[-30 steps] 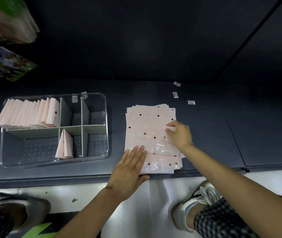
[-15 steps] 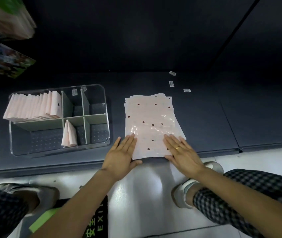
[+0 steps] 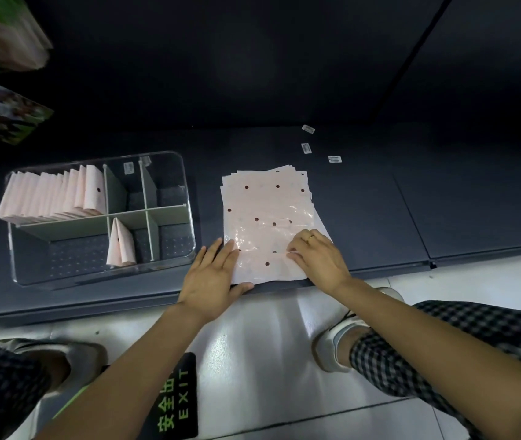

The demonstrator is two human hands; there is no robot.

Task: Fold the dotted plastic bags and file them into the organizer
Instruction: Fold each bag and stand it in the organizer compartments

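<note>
Dark grey shelf (image 3: 364,217) down near the floor is my work surface, and the stack of pink dotted plastic bags (image 3: 265,201) sits on it near the front edge, a bit fanned out. My left hand (image 3: 213,277) lies flat with fingers spread on the stack's near left corner, thumb along the front edge. My right hand (image 3: 319,258), ring on one finger, rests on the near right part, fingertips pinching up a bit of the top bag. Left of the stack, well apart, is the clear organizer (image 3: 186,217) with grey dividers: a row of folded bags (image 3: 52,198) stands in the back left slot and one folded bag (image 3: 121,246) leans in a front compartment. Three small labels (image 3: 306,148) lie behind the stack. My shoes and checked trousers are below, plus an EXIT sign (image 3: 173,404) on the floor.
</note>
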